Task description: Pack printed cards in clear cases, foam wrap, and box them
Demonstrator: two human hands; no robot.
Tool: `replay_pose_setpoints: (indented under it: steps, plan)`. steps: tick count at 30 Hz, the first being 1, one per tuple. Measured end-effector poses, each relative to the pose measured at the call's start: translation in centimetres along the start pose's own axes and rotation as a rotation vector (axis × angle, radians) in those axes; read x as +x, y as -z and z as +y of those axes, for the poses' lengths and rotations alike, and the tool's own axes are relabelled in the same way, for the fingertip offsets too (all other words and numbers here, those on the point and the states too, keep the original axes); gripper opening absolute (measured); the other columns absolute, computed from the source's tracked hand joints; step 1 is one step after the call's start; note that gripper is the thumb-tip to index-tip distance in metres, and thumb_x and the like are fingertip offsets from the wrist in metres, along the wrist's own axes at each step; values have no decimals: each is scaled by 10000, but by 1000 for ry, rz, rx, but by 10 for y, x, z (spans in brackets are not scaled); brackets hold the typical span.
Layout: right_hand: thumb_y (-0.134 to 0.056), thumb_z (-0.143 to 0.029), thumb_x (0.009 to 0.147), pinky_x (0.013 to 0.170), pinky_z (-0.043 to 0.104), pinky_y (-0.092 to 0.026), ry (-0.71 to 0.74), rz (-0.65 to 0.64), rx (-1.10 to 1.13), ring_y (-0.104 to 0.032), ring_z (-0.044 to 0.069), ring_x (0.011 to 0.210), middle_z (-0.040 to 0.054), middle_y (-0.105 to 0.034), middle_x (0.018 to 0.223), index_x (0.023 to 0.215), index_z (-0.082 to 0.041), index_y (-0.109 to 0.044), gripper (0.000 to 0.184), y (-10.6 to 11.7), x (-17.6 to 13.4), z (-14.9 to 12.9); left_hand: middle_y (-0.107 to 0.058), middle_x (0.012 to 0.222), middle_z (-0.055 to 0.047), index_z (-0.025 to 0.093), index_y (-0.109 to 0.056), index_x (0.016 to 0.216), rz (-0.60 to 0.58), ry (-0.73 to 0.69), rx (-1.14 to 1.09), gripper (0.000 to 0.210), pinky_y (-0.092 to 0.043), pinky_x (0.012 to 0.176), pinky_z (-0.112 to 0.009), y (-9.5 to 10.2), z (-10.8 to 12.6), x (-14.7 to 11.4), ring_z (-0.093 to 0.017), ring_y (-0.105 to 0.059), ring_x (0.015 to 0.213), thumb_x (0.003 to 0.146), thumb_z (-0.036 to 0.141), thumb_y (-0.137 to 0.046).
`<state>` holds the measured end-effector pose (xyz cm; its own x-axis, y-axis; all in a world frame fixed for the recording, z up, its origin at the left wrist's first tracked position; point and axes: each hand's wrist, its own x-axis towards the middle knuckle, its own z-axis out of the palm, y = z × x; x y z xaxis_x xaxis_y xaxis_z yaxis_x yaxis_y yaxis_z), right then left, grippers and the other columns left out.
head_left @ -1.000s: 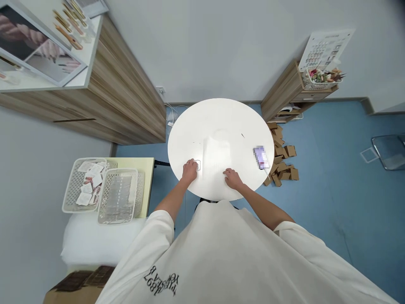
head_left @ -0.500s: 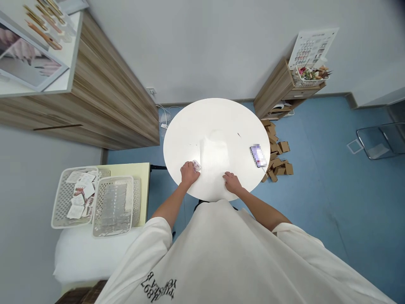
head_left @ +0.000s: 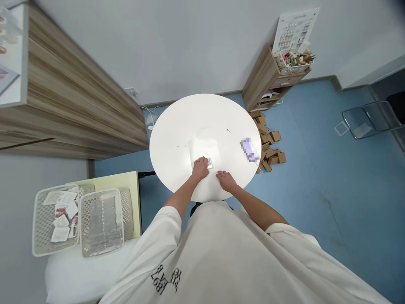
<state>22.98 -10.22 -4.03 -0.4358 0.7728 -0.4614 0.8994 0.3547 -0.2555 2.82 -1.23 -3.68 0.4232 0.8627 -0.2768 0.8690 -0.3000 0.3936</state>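
Note:
My left hand (head_left: pixel 200 168) is closed on a small printed card (head_left: pixel 209 163) over the near middle of the round white table (head_left: pixel 177 122). The card's right part shows beyond my fingers, and the rest is hidden under them. Just to the right, my right hand (head_left: pixel 225 180) rests on the tabletop with its fingers stretched out, holding nothing. A faint, pale sheet-like patch (head_left: pixel 204 145) lies in front of both hands; glare hides what it is.
A blurred-out phone (head_left: pixel 249 150) with a cable lies at the table's right, near a thin dark sliver (head_left: pixel 228 131). Small cardboard boxes (head_left: pixel 268 154) cover the floor beyond. At left stand a basket of cards (head_left: pixel 36 223) and a basket of clear pieces (head_left: pixel 82 228).
My left hand has moved right with the card, from the patch's left side onto its near part, closer to my right hand. The camera view has shifted; my right hand stays on the table.

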Motion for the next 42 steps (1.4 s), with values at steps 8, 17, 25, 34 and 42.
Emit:
replay_pose_setpoints:
  steps: [8, 17, 25, 34, 42]
  plan:
    - [-477, -81, 886, 961, 403, -378, 18, 38, -32, -470, 301, 1189, 151, -482, 1443, 1334, -162, -533, 459, -4, 0, 0, -466, 1410, -143, 202, -513, 1211, -23, -54, 57, 421, -305, 1113, -458, -8, -2, -3, -312, -333, 1404, 800, 130, -565]
    - [-433, -41, 893, 956, 407, -360, 46, 44, -7, -476, 303, 1140, 157, -522, 1362, 1214, -155, -608, 383, -1, 4, 1, -351, 1544, -140, 214, -501, 1250, -46, -57, 17, 450, -262, 1160, -493, -8, -5, -10, -317, -275, 1465, 812, 172, -595]
    - [-417, -60, 917, 902, 384, -379, -33, 0, 69, -538, 278, 1027, 156, -586, 1210, 1120, -162, -636, 316, 11, 13, -3, -377, 1504, -151, 212, -502, 1254, -52, 39, -26, 495, -272, 1148, -490, -3, -13, -66, -327, -381, 1385, 843, 444, -649]
    - [-527, -370, 963, 968, 349, -385, -82, 91, 235, -561, 235, 1127, 84, -633, 1206, 1180, -216, -588, 273, 36, 13, 4, -612, 1156, -118, 191, -592, 1018, -84, 44, 62, 186, -381, 1018, -409, -3, -22, -64, -243, -594, 1102, 940, 157, -426]
    - [-410, -309, 1017, 938, 339, -390, -108, 47, 187, -612, 232, 1070, 103, -661, 1194, 1182, -198, -610, 281, 45, 32, 8, -638, 1049, -91, 209, -580, 1076, -62, 139, -41, 255, -436, 910, -392, 22, -19, -44, -239, -638, 960, 989, 188, -342]
